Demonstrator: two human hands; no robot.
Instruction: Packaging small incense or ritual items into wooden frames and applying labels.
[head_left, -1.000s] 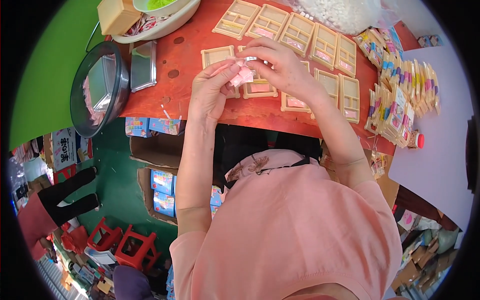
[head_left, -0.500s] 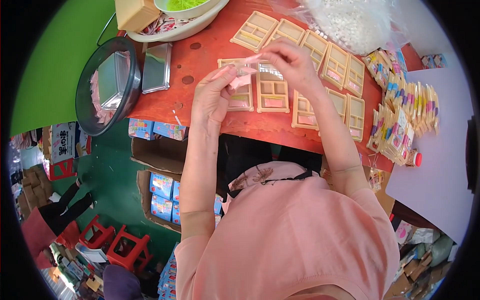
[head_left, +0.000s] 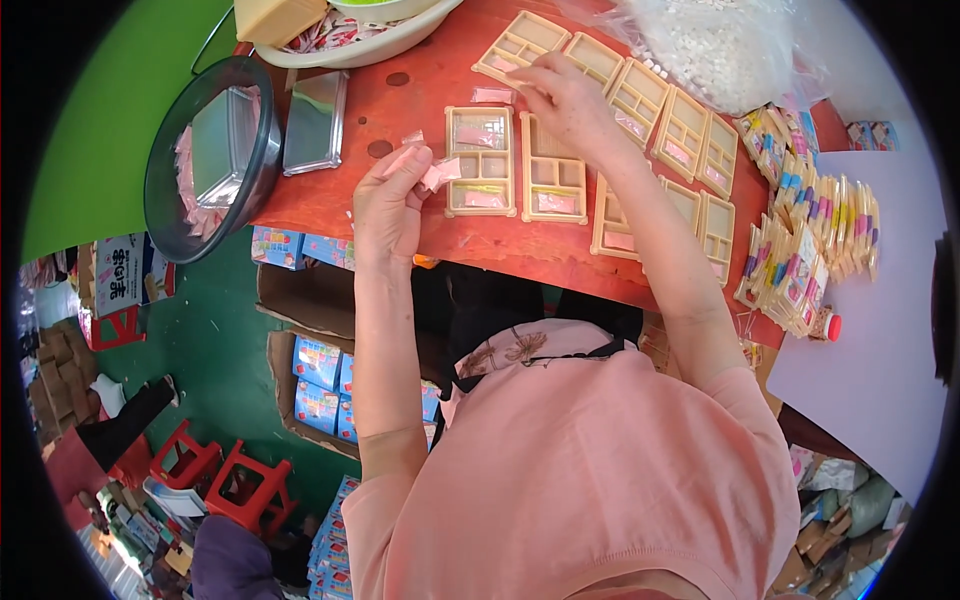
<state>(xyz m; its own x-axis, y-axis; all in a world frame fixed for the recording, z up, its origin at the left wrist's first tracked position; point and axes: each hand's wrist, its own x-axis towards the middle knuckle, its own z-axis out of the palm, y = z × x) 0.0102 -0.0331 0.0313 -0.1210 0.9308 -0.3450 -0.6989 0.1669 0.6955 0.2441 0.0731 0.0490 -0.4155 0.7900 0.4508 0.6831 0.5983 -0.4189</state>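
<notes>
Pink packets (head_left: 438, 174) | left hand (head_left: 392, 190) fingers are clamping them | right hand (head_left: 568, 105) is now reaching upper-left tray (head_left: 538, 33), finger grip unclear | tray apparently gaining one

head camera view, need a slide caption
Left hand holding small pink packets, right hand beside a beige compartment tray on a red table.

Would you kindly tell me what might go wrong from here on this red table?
Packets could slip: the left hand holds several small pink packets bunched together, some sticking out of its grip. A loose pink packet seems to lie outside the beige trays, where the right hand might brush it aside or it might be overlooked. The dark bowl appears to stand near the table's edge and might tip if bumped.
</notes>
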